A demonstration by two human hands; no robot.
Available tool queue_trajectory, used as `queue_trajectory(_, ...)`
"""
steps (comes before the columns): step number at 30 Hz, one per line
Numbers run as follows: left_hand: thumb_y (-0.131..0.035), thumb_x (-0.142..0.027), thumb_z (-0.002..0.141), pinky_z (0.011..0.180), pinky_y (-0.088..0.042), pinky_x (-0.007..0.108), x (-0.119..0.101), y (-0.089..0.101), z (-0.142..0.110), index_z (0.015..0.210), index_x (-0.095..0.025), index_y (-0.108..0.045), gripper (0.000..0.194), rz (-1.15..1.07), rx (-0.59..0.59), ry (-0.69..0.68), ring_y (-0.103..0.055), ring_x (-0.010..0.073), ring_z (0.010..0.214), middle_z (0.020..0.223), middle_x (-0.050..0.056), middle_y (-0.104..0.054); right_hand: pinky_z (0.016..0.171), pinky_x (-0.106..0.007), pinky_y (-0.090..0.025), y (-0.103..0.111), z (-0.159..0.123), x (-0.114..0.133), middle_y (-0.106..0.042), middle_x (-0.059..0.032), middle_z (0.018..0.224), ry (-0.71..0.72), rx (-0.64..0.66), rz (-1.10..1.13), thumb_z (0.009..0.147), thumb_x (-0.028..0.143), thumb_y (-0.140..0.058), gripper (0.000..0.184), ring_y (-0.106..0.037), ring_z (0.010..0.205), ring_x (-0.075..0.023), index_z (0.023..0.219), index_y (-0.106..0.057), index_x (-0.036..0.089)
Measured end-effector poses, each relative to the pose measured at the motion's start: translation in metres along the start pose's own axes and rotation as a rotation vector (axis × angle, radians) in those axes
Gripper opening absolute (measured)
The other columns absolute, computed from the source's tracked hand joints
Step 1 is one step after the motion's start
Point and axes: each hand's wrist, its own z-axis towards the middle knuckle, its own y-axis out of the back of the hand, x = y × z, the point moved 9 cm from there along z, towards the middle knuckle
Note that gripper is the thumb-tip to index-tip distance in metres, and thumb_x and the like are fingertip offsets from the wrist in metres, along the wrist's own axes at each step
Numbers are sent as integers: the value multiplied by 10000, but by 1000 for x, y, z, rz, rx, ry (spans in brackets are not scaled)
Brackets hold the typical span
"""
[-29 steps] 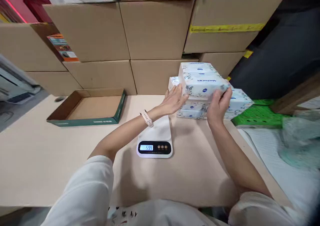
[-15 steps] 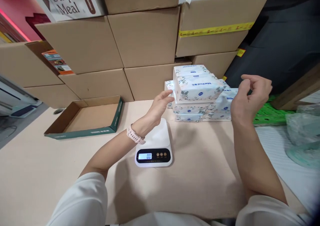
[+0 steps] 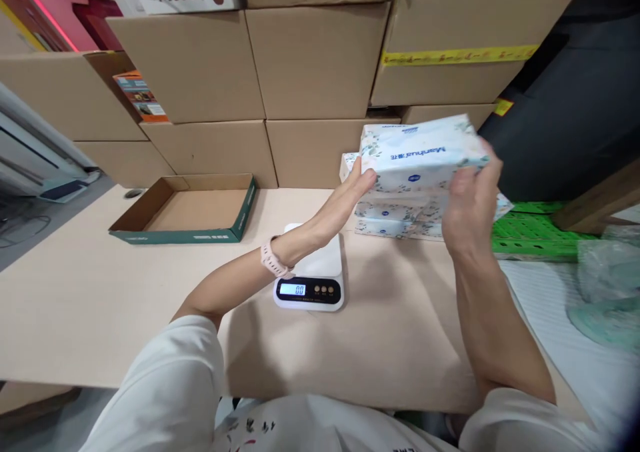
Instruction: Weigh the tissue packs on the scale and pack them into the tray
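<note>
A white tissue pack with blue lettering and leaf prints is held between my two hands, tilted above a stack of similar tissue packs. My left hand, palm inward, presses on its left end. On its right end sits my right hand, fingers curled around the corner and partly hidden behind it. Under my left wrist lies a white kitchen scale, its display reading 0.0. My left forearm covers part of the scale's plate.
A shallow green-edged cardboard tray stands at the left on the table. Stacked cardboard boxes form a wall behind. To the right are a green plastic crate and clear plastic wrapping.
Both hands were apart from the top pack half a second ago. Now they have closed on its ends, and it is raised and tilted. The scale's reading dropped from 59.4 to 0.0 earlier.
</note>
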Motion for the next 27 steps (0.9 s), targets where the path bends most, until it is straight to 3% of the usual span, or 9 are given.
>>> queue_trajectory(3,-504,-771,1045,1466,-130,497,-25,30,-46,1797,-348,-251,899,127,17,-66,-75,319,1786,1901,-49,-191,1350,-634,-388,-9,-25,48,-473,-99,1723,126,90,142,1097,667,-423,656,-478,1603,-382,1694,-380,397)
queue_trajectory(5,-490,-778,1052,1472,-76,489,-29,53,-78,1795,-387,-245,874,208,2,-64,-21,312,1788,1908,-72,-149,1390,-638,-344,-30,-48,65,-385,-86,1800,127,239,172,1100,652,-439,725,-383,1682,-384,1753,-275,383)
queue_trajectory(7,-481,-782,1053,1473,-30,520,-17,72,-108,1793,-429,-225,859,265,-13,16,24,318,1788,1910,-85,-117,1411,-650,-304,-58,-76,68,-284,-94,1864,44,431,194,1102,671,-412,794,-280,1739,-384,1787,-184,341)
queue_trajectory(10,-487,-763,1057,1463,13,576,16,87,-150,1813,-394,-132,913,294,-9,197,17,359,1786,1913,-24,-124,1432,-639,-252,-92,-122,55,-177,-89,1908,-189,667,239,1091,736,-334,853,-168,1779,-361,1803,-121,317)
queue_trajectory(14,-483,-723,1075,1456,14,602,47,92,-184,1820,-358,-17,952,284,-11,315,0,368,1785,1918,21,-75,1442,-646,-188,-108,-174,40,-113,-83,1918,-403,806,272,1078,772,-309,896,-117,1789,-343,1811,-59,321)
queue_trajectory(17,-505,-720,1068,1460,6,579,58,93,-191,1820,-363,-34,956,278,-3,320,9,349,1786,1918,12,-40,1434,-657,-213,-110,-196,30,-164,-87,1910,-412,786,285,1088,736,-383,864,-185,1778,-335,1807,-98,352)
queue_trajectory(21,-567,-686,1059,1468,6,527,67,103,-197,1809,-386,-175,898,261,-66,307,-23,319,1787,1911,-12,-78,1394,-640,-349,-105,-198,12,-389,-110,1832,-287,573,333,1076,699,-478,781,-395,1701,-333,1759,-308,362)
queue_trajectory(24,-633,-658,1040,1470,-51,555,78,119,-208,1774,-425,-299,840,228,-185,306,-79,333,1783,1903,-7,-162,1272,-611,-516,-91,-191,-2,-636,-138,1622,-236,339,385,1082,658,-490,672,-650,1479,-314,1671,-472,334)
queue_trajectory(27,-662,-649,1030,1446,-194,599,87,138,-221,1736,-440,-379,789,225,-353,293,-222,369,1758,1881,36,-272,1149,-580,-594,-82,-188,-15,-751,-131,1423,-298,213,386,1088,625,-499,581,-747,1284,-290,1564,-592,305)
